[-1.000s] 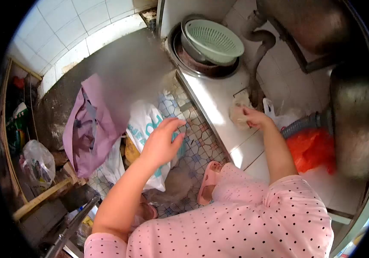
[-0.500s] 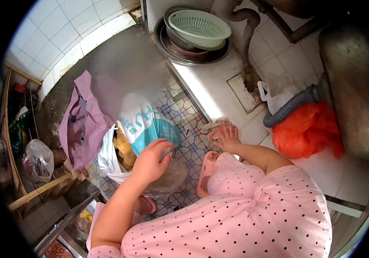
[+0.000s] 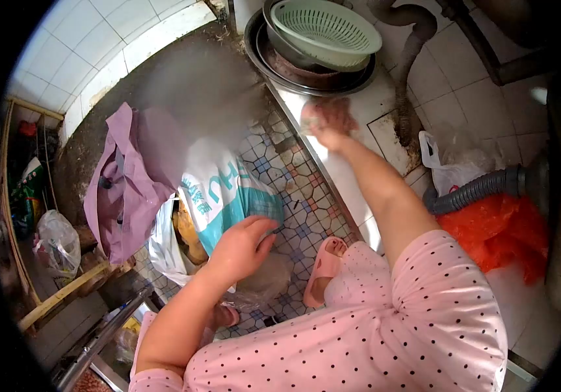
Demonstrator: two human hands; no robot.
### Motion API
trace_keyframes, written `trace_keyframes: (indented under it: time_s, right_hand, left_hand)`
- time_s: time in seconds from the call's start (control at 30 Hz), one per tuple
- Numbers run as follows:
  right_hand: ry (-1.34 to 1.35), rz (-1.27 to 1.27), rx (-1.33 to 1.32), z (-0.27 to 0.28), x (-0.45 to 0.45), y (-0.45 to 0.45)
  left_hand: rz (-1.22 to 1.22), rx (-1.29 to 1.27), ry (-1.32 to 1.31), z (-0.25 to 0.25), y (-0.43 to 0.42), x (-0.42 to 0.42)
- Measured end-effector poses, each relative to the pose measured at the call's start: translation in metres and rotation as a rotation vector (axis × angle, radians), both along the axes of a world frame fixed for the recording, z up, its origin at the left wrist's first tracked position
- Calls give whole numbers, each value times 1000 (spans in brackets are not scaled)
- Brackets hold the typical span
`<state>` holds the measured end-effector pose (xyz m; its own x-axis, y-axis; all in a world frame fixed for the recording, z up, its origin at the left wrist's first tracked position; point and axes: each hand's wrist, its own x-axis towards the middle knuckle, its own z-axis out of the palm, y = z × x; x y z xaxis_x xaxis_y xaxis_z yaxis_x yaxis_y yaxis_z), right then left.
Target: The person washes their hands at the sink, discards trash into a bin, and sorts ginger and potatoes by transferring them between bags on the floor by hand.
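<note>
My right hand (image 3: 334, 125) is on a crumpled rag (image 3: 309, 120), pressed to the white tiled ledge (image 3: 353, 178) just in front of the stacked basins. Motion blurs its fingers and the rag. Over the floor, my left hand (image 3: 244, 249) holds nothing, its fingers stretched out and slightly apart. Beneath and beyond it stands a white and teal plastic bag (image 3: 231, 189). A white bag (image 3: 166, 251) with yellowish-brown produce (image 3: 190, 235) inside lies to its left. Near my left wrist a clear plastic bag (image 3: 264, 284) rests on the mosaic floor.
A pale green colander (image 3: 326, 32) sits in metal basins (image 3: 274, 78) on the ledge. Drain pipes (image 3: 411, 59), a grey corrugated hose (image 3: 476, 189) and a red plastic bag (image 3: 499, 235) occupy the right. At left are a purple bag (image 3: 123, 196) and a rack (image 3: 65, 297).
My right hand has slid the rag along the ledge, away from me towards the basins. My left hand has shifted slightly right in view, still empty. The view has moved a little.
</note>
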<state>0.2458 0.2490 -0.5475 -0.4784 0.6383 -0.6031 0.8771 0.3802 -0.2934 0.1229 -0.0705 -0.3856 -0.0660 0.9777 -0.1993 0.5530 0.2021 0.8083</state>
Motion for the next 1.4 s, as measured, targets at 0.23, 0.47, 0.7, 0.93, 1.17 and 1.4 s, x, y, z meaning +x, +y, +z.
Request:
trace_keyframes:
  time_s: [0.23, 0.47, 0.7, 0.93, 1.17, 1.4]
  right_hand:
    - [-191, 476, 121, -2, 92, -84]
    - [-416, 291, -141, 20, 222, -175]
    - [-406, -438, -61, 28, 223, -194]
    - [-353, -948, 132, -54, 285, -94]
    - [-312, -616, 282, -35, 225, -133]
    - [308, -81, -2, -50, 164, -170]
  left_hand:
    - [-89, 67, 52, 32, 3, 7]
    - [-137, 96, 78, 73, -30, 17]
    - [-73, 3, 207, 131, -91, -7]
    - [218, -133, 213, 117, -129, -21]
    - [143, -184, 359, 100, -128, -37]
    - [50, -147, 309, 90, -140, -46]
